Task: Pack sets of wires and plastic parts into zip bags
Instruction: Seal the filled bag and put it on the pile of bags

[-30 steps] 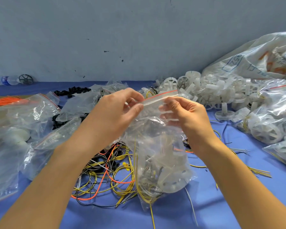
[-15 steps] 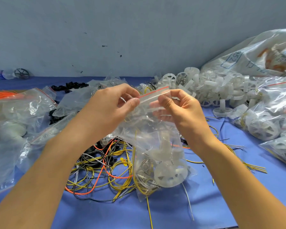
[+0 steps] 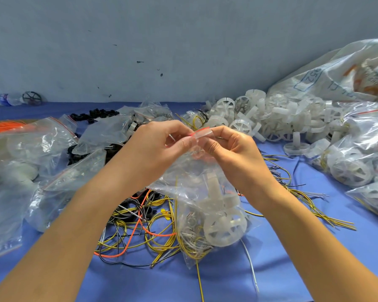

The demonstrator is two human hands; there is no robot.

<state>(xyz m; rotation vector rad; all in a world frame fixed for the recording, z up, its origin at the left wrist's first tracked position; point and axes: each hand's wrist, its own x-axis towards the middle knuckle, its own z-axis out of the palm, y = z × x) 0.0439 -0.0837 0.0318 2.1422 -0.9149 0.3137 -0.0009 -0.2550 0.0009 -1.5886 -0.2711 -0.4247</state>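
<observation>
Pinching clear plastic zip bag (image 3: 205, 192) by its red seal strip (image 3: 200, 130), centre frame: left hand (image 3: 159, 147), right hand (image 3: 232, 154), grips adjacent, probably pressing the closure shut.

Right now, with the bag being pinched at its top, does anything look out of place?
One thing: a yellow wire trails out below the bottom edge of the held zip bag. I cannot tell whether it pokes through the bag or lies behind it. Nothing else stands out.

A bottle (image 3: 6, 99) lies at the far left on the blue cloth (image 3: 227, 284). Behind stands a grey wall (image 3: 183, 40), flecked with dark specks.
</observation>
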